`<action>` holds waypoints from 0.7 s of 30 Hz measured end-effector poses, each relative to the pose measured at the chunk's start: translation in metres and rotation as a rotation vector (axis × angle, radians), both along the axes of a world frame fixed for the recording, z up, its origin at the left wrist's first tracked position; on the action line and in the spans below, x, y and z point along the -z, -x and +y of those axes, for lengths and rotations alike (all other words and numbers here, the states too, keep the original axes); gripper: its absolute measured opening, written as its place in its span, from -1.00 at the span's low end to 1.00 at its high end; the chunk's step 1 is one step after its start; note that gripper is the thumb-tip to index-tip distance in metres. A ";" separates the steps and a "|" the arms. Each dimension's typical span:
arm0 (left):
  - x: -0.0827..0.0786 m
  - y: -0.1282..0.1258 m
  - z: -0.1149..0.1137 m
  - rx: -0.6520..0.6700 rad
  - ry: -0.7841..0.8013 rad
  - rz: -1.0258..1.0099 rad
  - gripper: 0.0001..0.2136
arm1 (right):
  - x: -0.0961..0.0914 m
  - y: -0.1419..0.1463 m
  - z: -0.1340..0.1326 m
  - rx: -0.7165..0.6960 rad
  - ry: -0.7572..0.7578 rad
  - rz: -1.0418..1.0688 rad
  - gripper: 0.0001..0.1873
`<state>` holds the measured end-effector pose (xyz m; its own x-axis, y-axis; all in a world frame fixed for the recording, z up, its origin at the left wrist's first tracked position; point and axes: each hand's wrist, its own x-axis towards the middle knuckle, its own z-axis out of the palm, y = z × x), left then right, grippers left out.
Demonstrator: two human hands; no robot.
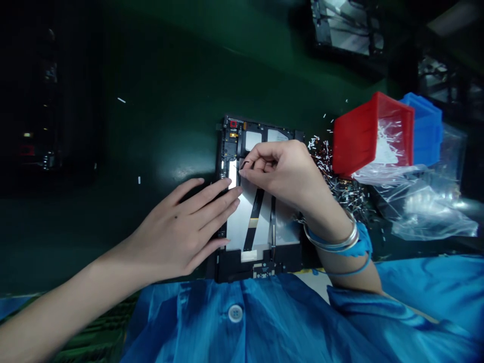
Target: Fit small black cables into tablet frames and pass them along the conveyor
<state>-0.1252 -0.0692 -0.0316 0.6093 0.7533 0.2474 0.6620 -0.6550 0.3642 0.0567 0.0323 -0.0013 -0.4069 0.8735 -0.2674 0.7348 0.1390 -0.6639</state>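
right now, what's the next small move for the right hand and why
Probably lower the small dark strip onto the open tablet, close to the left fingertips. The right hand pinches it just above the board there, while the left hand lies flat on the tablet's edge, steadying it.

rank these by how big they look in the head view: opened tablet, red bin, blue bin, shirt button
1. opened tablet
2. red bin
3. blue bin, partly hidden behind the red bin and farther off, so its rank is unsure
4. shirt button, smallest though nearest the camera
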 end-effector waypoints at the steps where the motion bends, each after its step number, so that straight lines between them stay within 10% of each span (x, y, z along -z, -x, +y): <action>1: 0.000 0.000 0.001 0.017 -0.025 0.015 -0.60 | 0.000 0.000 0.000 0.007 -0.007 -0.001 -0.89; 15: -0.015 -0.006 0.022 -0.079 0.023 0.059 -0.62 | -0.020 -0.035 -0.026 0.139 -0.324 -0.004 -0.90; 21: -0.010 -0.007 -0.041 -0.495 0.080 -0.100 -0.47 | -0.002 -0.095 -0.093 0.214 -0.456 -0.452 -0.60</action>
<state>-0.1179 -0.1098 -0.0217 0.1509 0.9646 0.2161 0.8454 -0.2392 0.4775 0.1521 -0.0604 0.0010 -0.1469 0.9882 0.0438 0.9689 0.1527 -0.1945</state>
